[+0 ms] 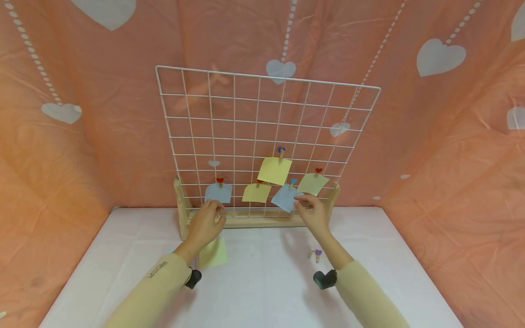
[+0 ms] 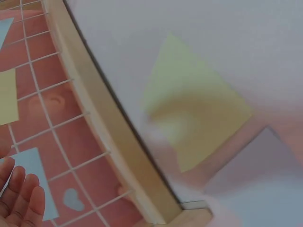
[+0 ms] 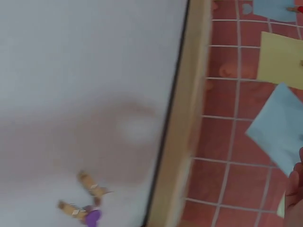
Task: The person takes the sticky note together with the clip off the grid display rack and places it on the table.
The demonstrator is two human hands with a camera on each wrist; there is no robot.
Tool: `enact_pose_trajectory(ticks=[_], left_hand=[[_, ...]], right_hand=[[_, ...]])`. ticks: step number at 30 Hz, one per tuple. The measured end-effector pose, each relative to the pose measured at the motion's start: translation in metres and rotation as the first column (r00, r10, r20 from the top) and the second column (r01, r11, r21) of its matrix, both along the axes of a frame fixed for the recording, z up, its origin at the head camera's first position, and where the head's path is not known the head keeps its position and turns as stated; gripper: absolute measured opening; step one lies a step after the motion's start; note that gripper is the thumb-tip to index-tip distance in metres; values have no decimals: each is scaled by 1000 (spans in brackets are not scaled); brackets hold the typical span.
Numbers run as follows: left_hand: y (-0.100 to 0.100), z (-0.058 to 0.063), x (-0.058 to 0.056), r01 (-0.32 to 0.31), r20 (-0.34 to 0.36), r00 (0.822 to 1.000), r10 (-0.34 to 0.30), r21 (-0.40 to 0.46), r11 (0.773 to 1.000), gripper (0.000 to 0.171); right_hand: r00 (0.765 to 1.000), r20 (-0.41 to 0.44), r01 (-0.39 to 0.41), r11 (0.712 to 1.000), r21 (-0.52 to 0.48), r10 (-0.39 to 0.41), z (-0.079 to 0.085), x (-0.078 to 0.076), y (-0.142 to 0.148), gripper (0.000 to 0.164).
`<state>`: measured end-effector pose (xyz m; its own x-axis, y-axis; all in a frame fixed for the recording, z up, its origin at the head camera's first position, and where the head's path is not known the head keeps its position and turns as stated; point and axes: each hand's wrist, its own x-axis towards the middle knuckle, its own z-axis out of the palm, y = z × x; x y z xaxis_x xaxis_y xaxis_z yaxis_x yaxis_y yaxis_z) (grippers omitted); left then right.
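Note:
My right hand (image 1: pixel 313 216) is at the right corner of a tilted light blue note (image 1: pixel 284 198), its thumb and forefinger pinching the paper there. A blue heart clothespin (image 1: pixel 293 181) fastens that note to a white wire grid (image 1: pixel 246 123). My left hand (image 1: pixel 207 221), fingers loosely bent and holding nothing, is just below another light blue note (image 1: pixel 218 193) with a red heart clothespin (image 1: pixel 220 181). In the left wrist view its fingers (image 2: pixel 28 198) overlap that note. In the right wrist view only fingertips (image 3: pixel 294 182) show, over the tilted note's corner.
Two yellow notes (image 1: pixel 275 170) and a pale green note (image 1: pixel 312 184) also hang on the grid, in its wooden stand (image 1: pixel 262 222). A loose yellow-green note (image 1: pixel 214 253) lies on the white table near my left wrist. Two small clothespins (image 1: pixel 317 256) lie near my right wrist.

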<state>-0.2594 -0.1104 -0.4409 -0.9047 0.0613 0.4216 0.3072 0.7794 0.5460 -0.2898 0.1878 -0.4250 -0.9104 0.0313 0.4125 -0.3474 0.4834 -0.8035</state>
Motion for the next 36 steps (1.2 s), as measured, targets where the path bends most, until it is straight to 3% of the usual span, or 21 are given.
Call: enact_pose_trajectory(ticks=[8, 13, 17, 22, 29, 36], left_hand=[[13, 14, -8, 1, -37, 999, 1, 55, 999, 19], [21, 20, -14, 6, -89, 996, 5, 119, 993, 22], [29, 27, -19, 5, -80, 997, 8, 172, 985, 25], [38, 38, -24, 24, -43, 999, -13, 253, 967, 27], [52, 49, -27, 76, -73, 996, -54, 337, 938, 27], [64, 55, -33, 80, -82, 995, -53, 383, 920, 29]], right_hand=[[1000, 7, 18, 991, -136, -17, 26, -10, -11, 21], [1000, 17, 25, 993, -120, -23, 41, -13, -14, 24], [1000, -3, 16, 993, -120, -17, 51, -17, -17, 26], [999, -30, 22, 992, -127, -26, 63, -22, -22, 26], [999, -32, 4, 984, -176, -10, 75, -26, -30, 23], [992, -124, -52, 979, -197, 27, 81, -28, -35, 23]])
